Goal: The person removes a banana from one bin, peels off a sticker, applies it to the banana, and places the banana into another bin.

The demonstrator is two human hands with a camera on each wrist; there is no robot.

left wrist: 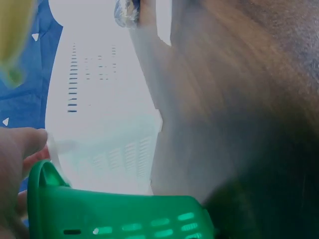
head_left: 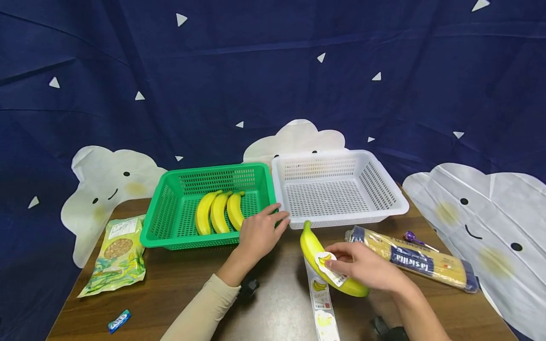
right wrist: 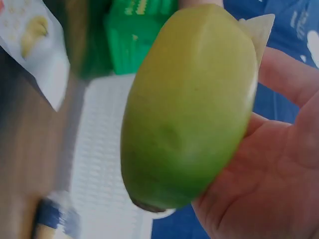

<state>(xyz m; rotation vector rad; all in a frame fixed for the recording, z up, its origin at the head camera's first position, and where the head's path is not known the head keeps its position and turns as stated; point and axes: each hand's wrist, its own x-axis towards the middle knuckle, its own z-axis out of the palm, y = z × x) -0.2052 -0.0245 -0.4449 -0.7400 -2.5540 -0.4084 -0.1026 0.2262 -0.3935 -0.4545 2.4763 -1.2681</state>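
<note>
The right hand (head_left: pixel 362 270) is curled around a single banana (head_left: pixel 313 251) and holds it just above the counter (head_left: pixel 192 284), in front of the white basket (head_left: pixel 384 208). A white label (head_left: pixel 325 259) with a banana picture is on its upper side, partly under the fingers. I judge the banana as light and firm but easy to bruise, with a smooth skin that can slip a little; the best place to take it is around the thick middle, as the hand does now, and not at the thin stem end.

The left hand (head_left: pixel 260 234) rests with quite straight fingers on the near right corner of the green basket (head_left: pixel 164 222), holding nothing. Three bananas (head_left: pixel 219 211) lie side by side inside this basket.

The head view shows the whole layout: both baskets touching each other, a spaghetti packet (head_left: pixel 422 259) to the right of the held banana, a snack bag (head_left: pixel 119 255) at the left, and a strip of stickers (head_left: pixel 322 303) lying on the counter. The right wrist view shows what the head view does not: the greenish underside of the banana (right wrist: pixel 192 107) lying in the palm and its dark tip. The left wrist view is blurred and gives only the green rim (left wrist: pixel 119 214) and the white basket behind it
</note>
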